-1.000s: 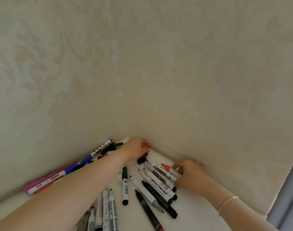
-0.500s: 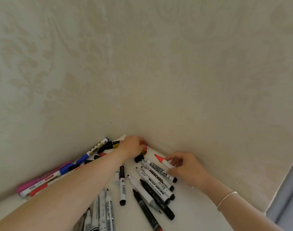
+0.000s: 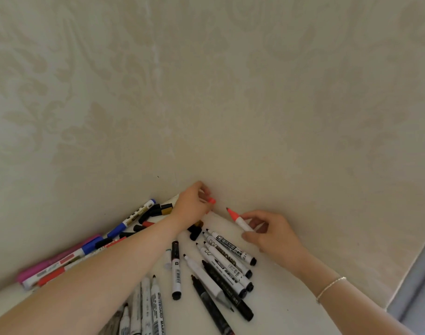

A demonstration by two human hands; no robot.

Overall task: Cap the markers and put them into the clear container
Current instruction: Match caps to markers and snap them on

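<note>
My right hand (image 3: pixel 270 234) pinches an uncapped red-tipped white marker (image 3: pixel 239 220), lifted off the table with its tip pointing up and left. My left hand (image 3: pixel 193 204) holds a small red cap (image 3: pixel 212 200) by the wall corner, a short gap from the marker's tip. Several uncapped black whiteboard markers (image 3: pixel 227 261) lie in a row on the white table (image 3: pixel 274 305) below both hands. Loose black caps (image 3: pixel 194 232) lie under my left wrist. No clear container is in view.
Blue, pink and red markers (image 3: pixel 68 257) lie along the left wall. More white markers (image 3: pixel 146 308) lie at the bottom beside my left forearm. Patterned beige walls meet in a corner right behind the hands. A grey edge (image 3: pixel 419 286) stands at the far right.
My right hand picked the red-tipped marker out of the row and raised it. My left hand lifted the red cap from the corner toward it.
</note>
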